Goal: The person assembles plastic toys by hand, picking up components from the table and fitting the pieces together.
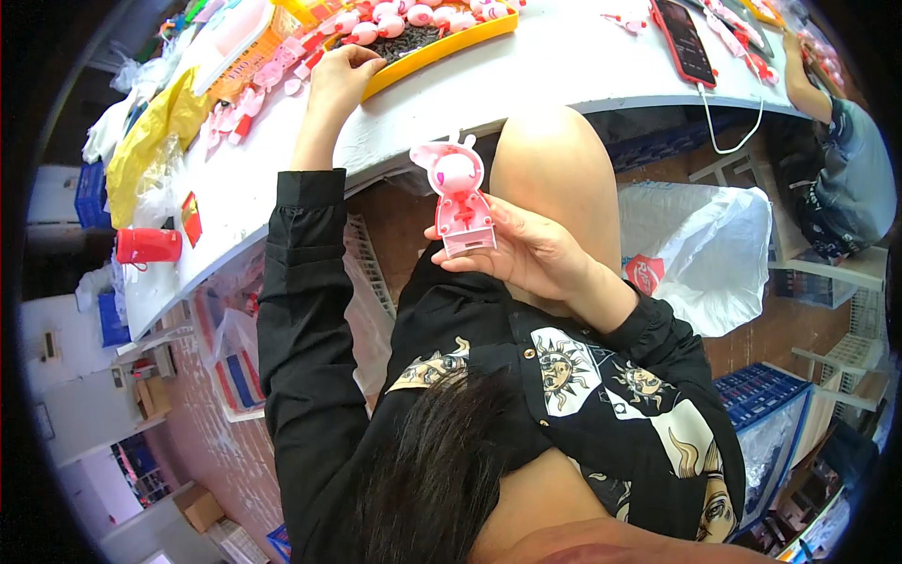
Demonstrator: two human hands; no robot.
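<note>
1. Looking down from the head view, the right hand was clamped on a pink pig-shaped toy, fingers behind and beneath its base, held in the open gap between the desk edge and the person's lap, just beside a bare knee.
2. The left hand reached over the desk edge, its curled fingers touching the rim of a yellow tray of pink toy parts; I could not tell whether they gripped anything.
3. The toy stood upright, long axis vertical, ears toward the desk, its face turned to the camera.
4. The white desk carried a red phone, a yellow bag and a red cup; blue crates and a white bag sat on the floor.
</note>
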